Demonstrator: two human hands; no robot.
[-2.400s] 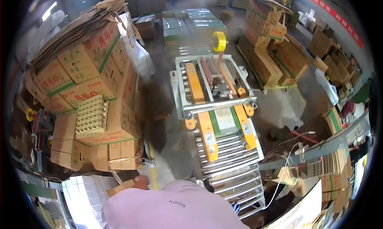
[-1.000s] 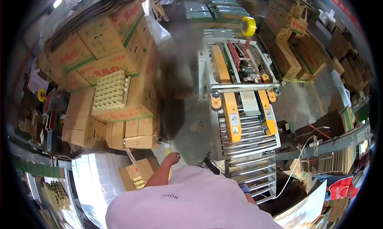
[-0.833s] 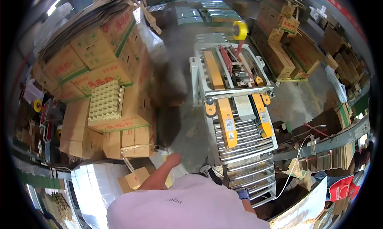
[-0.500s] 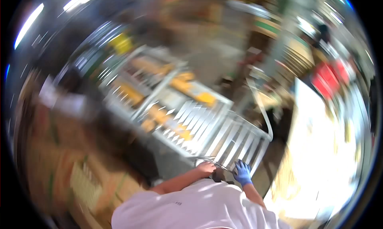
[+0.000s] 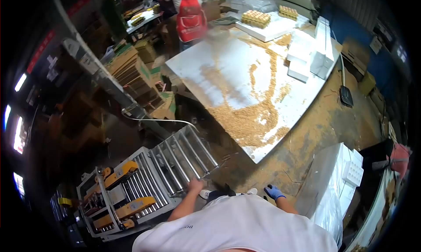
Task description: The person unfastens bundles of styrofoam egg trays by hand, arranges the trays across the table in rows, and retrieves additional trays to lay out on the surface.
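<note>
My bare left hand (image 5: pixel 196 185) is at the near end corner of the roller conveyor (image 5: pixel 180 160), against or just over its frame. Its fingers are small and smeared, so their grip does not show. My right hand (image 5: pixel 274 192), in a blue glove with dark fingertips, hangs over the floor to the right of my body. Its fingers are apart and nothing shows in them. Beyond both hands lies a large white table (image 5: pixel 206 72) strewn with tan, grain-like loose material (image 5: pixel 245 122).
A carton-sealing machine with yellow arms (image 5: pixel 131 206) joins the conveyor. Plastic-wrapped white foam blocks (image 5: pixel 324 177) stand at right. Flattened cartons (image 5: pixel 131 70) lean near a post. Egg trays (image 5: pixel 256 18) sit at the back. A person in a red apron (image 5: pixel 191 21) stands behind the table.
My view has swung right, bringing the white table to the middle and the conveyor to the lower left. My right hand has come off the conveyor's end; the left stays near it.
</note>
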